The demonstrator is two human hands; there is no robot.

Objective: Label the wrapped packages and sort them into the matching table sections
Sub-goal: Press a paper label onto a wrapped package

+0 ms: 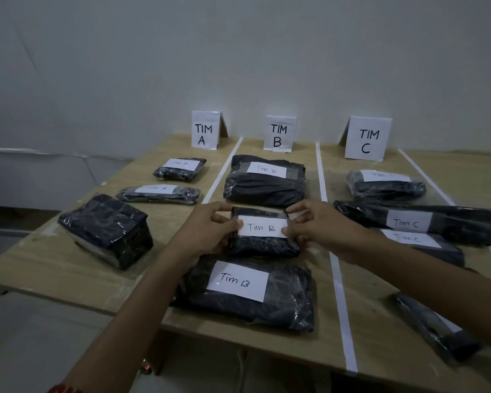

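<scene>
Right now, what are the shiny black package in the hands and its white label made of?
Package: probably clear plastic film wrapped over something dark; it crinkles and glints. Label: looks like matte white paper, with inked handwriting reading Tim B.

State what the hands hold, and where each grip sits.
The middle Tim B package: the left hand grips its left end, the right hand its right end, thumbs at the label's ends.

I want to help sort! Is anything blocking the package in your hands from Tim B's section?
Nothing visible. The left hand and right hand hold the package inside the TIM B section, between a farther package and a nearer package.
</scene>
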